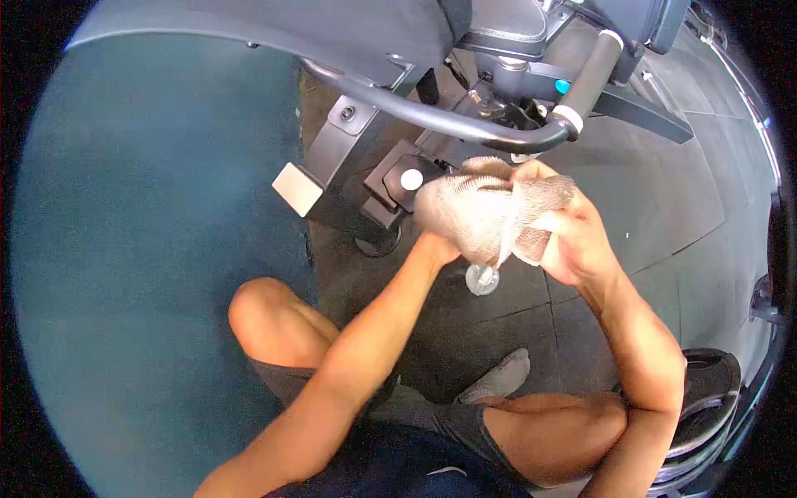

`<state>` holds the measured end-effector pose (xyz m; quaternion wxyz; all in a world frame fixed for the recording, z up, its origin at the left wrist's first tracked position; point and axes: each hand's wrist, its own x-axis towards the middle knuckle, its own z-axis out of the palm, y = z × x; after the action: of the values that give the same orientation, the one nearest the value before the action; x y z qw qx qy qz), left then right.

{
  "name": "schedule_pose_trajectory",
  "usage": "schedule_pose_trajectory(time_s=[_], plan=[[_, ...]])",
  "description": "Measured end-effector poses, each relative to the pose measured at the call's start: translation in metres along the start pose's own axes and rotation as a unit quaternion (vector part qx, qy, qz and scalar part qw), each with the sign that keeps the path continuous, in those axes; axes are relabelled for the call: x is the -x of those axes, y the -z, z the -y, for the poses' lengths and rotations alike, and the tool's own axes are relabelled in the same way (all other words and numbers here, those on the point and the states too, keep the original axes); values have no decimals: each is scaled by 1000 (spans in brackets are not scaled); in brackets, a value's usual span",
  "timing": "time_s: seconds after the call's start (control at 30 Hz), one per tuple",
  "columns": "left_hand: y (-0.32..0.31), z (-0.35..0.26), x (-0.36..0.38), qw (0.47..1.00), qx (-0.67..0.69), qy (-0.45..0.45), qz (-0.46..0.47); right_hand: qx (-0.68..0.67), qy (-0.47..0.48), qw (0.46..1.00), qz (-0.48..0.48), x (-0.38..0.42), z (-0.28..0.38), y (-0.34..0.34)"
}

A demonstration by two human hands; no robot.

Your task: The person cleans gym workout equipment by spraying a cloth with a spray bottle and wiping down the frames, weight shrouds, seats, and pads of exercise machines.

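Observation:
A bunched, pale grey-brown ribbed cloth (465,212) is held up between my two hands, in front of the gym machine. Its right part is gripped by my right hand (581,236), with the thumb and fingers closed on the fabric. My left hand (440,247) reaches in under the left part of the cloth, touching it. The fabric covers its fingers, so their grip is hidden. A clear round plastic piece (481,280) shows at the cloth's lower edge. What it belongs to is not visible.
A gym machine stands ahead, with a curved metal bar (448,120), a grey grip (598,70) and a padded seat (502,33). Teal flooring (149,207) lies left, dark tiles (664,183) right. Several black weight plates (706,407) stand at lower right. My bent legs frame the floor.

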<state>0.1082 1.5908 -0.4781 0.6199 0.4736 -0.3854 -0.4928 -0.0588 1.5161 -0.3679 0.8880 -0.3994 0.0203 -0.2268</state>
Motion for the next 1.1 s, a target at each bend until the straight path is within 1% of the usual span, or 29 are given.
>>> schedule_pose_trajectory(time_s=[0.03,0.07,0.1,0.13,0.2,0.23,0.27,0.3,0.33,0.37,0.4,0.43,0.47,0.5,0.53,0.6,0.63,0.67,0.7,0.73,0.8,0.83,0.87,0.9,0.93,0.97,1.0,1.07,1.1], plan=[[-12,-35,0,971,-197,-135,-3,31,-12,999,1,1,2,12],[9,9,0,962,-211,-167,-46,233,-78,969,-18,1,7,26],[29,53,-1,950,-226,-196,-89,447,-41,894,-9,4,9,44],[28,43,2,980,41,-80,-177,638,-6,770,-18,7,11,61],[59,34,10,977,37,-79,-193,554,-55,826,-87,15,-3,102],[80,36,8,978,-39,-136,-151,505,-78,851,-124,18,-7,116],[101,37,5,968,-108,-197,-114,518,-111,838,-134,19,-4,121],[113,32,4,977,16,-179,-115,527,-147,824,-145,22,-2,125],[122,28,0,970,140,-157,-118,536,-184,809,-155,24,0,130],[130,26,-5,949,262,-130,-121,549,-184,801,-152,25,-2,138],[136,23,-11,911,379,-100,-127,561,-185,793,-148,25,-3,145],[142,20,-19,859,488,-70,-134,574,-184,785,-143,24,-5,151],[144,17,-30,834,521,-55,-173,556,-209,793,-139,22,-1,149],[145,12,-40,806,550,-42,-214,562,-202,790,-135,21,-3,152],[145,11,-52,812,508,-42,-283,570,-196,787,-131,20,-4,154],[176,21,-85,832,422,-42,-358,571,-186,787,-139,23,-5,162],[201,34,-100,849,379,-44,-366,563,-181,792,-149,24,-9,166],[162,6,-111,827,301,-9,-475,557,-174,797,-157,25,-13,171],[178,10,-124,843,266,28,-466,549,-167,805,-155,28,-17,177],[190,17,-139,860,198,47,-467,545,-155,810,-153,30,-20,182],[211,46,-164,899,-39,68,-431,537,-150,816,-152,31,-26,191],[219,64,-174,893,-213,72,-390,532,-155,818,-153,31,-30,196],[227,84,-185,860,-390,68,-322,529,-157,819,-156,31,-33,201],[229,99,-194,807,-527,49,-260,526,-157,821,-157,31,-36,205],[229,110,-202,770,-601,34,-211,518,-158,824,-166,31,-40,210],[231,118,-211,771,-606,56,-184,507,-161,828,-175,32,-44,215],[228,116,-221,832,-473,204,-208,487,-180,834,-184,32,-47,218],[217,90,-225,865,-356,306,-179,447,-224,841,-206,32,-47,227],[214,82,-226,872,-294,356,-161,417,-247,848,-216,32,-48,233]])
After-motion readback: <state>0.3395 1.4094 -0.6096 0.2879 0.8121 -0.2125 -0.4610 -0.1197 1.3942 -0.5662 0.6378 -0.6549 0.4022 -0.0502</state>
